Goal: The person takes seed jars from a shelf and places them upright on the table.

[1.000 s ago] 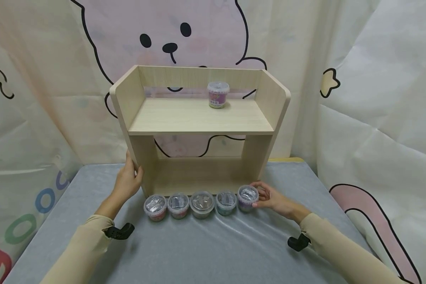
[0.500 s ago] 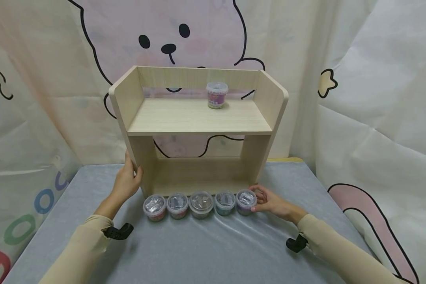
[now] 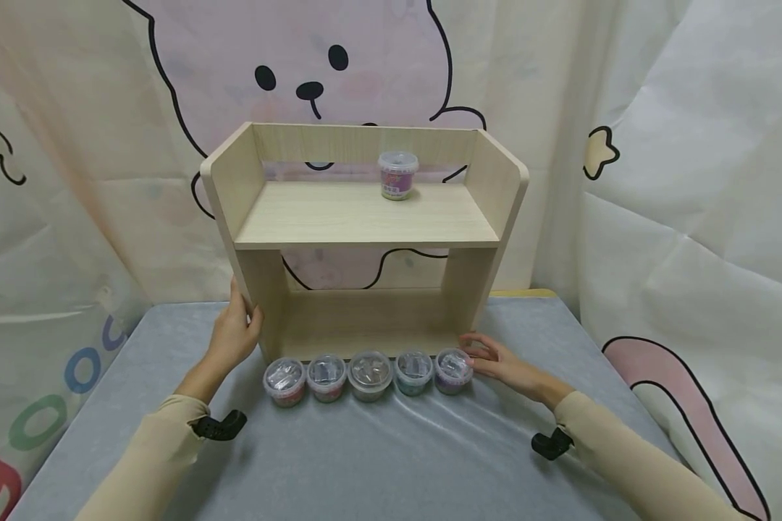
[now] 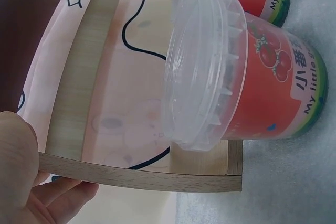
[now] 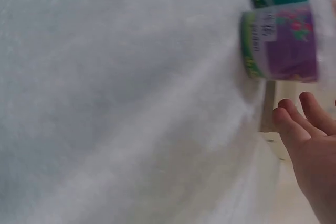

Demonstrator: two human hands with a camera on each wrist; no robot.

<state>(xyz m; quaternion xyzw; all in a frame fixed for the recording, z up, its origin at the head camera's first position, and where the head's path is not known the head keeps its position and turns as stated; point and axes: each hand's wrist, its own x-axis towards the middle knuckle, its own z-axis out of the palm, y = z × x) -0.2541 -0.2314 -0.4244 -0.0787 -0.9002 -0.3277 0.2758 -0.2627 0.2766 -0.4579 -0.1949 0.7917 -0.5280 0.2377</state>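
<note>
A two-tier wooden shelf (image 3: 365, 217) stands tilted-looking at the middle of the table. My left hand (image 3: 234, 336) grips its left side panel, thumb inside and fingers outside, as the left wrist view shows. Before the shelf's front edge runs a row of lidded plastic tubs. At the row's right end is a purple-labelled tub (image 3: 452, 371), with my right hand (image 3: 502, 365) just to its right. In the right wrist view the fingers (image 5: 312, 114) are spread and apart from that purple tub (image 5: 291, 43). A red-labelled tub (image 4: 273, 77) with tomato pictures stands nearest the left hand.
Another purple-labelled tub (image 3: 397, 176) stands on the upper tier. A teal tub (image 3: 413, 373), a clear-lidded middle tub (image 3: 370, 376) and a second red one (image 3: 327, 378) fill the row. Blue-grey cloth (image 3: 391, 463) covers the table; printed curtains (image 3: 691, 217) surround it.
The right hand brought the purple tub slightly left and toward the person, against the row, then loosened its fingers and drew off to the right. The left hand keeps its place.
</note>
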